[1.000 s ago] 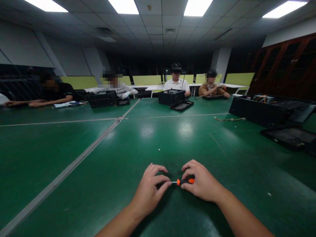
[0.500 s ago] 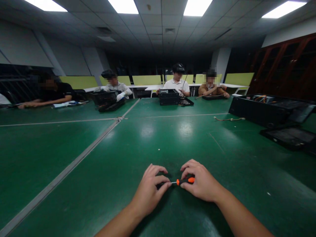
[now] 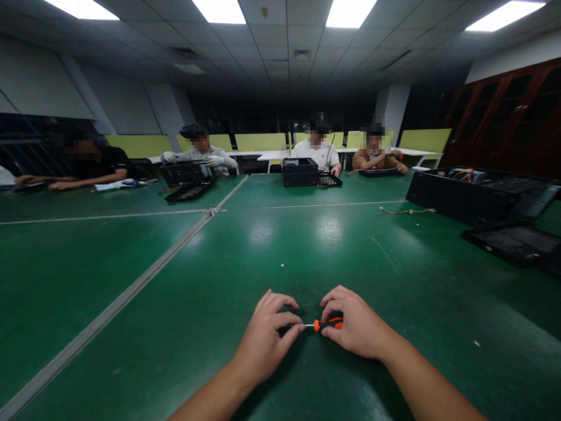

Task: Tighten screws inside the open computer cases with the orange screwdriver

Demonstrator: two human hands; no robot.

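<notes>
A screwdriver (image 3: 328, 324) with an orange and black handle lies sideways between my two hands, low over the green table (image 3: 245, 251). My right hand (image 3: 353, 324) pinches its handle with thumb and fingers. The thin metal shaft points left, and my left hand (image 3: 269, 327) grips its end between thumb and forefinger. The tip is hidden by the left fingers. The other fingers of both hands are curled and apart from the tool.
At right stands a black computer case (image 3: 464, 196) beside a black panel (image 3: 508, 242). A thin cable (image 3: 407, 211) lies near it. Several people sit across the table, with another computer case (image 3: 300, 172). A grey seam (image 3: 131, 292) crosses the table at left.
The screwdriver handle has turned slightly within my right fingers and shifted a touch; both hands stay nearly in place. Across the table, people have moved their arms, and one case at left has shifted.
</notes>
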